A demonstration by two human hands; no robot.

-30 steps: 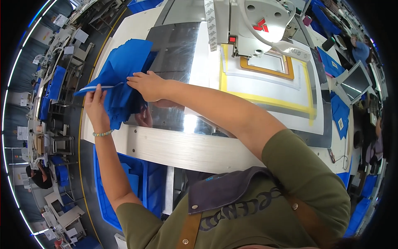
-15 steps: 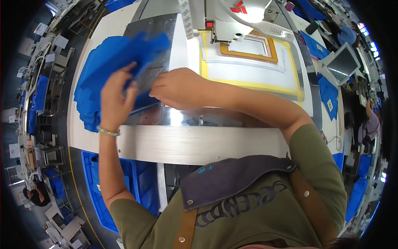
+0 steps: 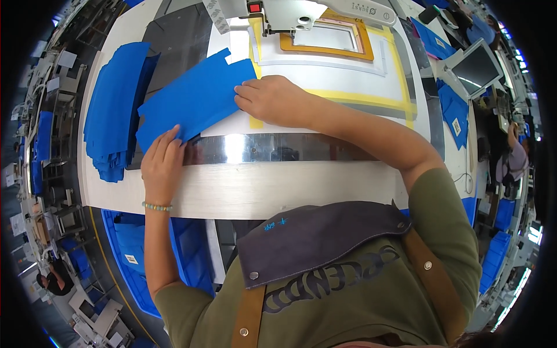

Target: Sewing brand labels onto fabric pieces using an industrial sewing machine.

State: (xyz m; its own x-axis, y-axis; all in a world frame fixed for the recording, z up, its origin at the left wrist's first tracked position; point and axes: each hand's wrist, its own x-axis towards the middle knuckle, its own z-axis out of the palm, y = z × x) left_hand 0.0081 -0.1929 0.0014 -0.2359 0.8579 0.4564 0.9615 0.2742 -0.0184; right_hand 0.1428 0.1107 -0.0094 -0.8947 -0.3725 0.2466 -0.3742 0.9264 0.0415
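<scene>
Since half a second ago, the blue fabric piece (image 3: 194, 95), then partly blurred beside the pile, has come to the right and now lies spread out, slanting upward to the right, with a small notch in its upper right edge. It sits between the two hands, over the dark metal plate (image 3: 180, 29) and reaching onto the white sheet (image 3: 333, 78).

The left hand (image 3: 162, 165) has its fingers stretched forward, tips on the lower left corner of the cloth; I cannot tell whether the thumb pinches it from below. The right hand (image 3: 275, 100) has bent fingers bunched at the cloth's right end; the thumb is hidden, so whether they grip or only rest there I cannot tell.

Just left of the piece stands a pile of blue fabric (image 3: 113, 104). To the right, yellow tape (image 3: 360, 101) edges the white sheet, and an orange frame (image 3: 325, 53) lies on it, near the white machine head (image 3: 287, 16). Toward the person runs the pale table edge (image 3: 261, 188), with a blue bin (image 3: 125, 284) below it. Farther right are a screen (image 3: 476, 68) and more blue pieces (image 3: 454, 116)
</scene>
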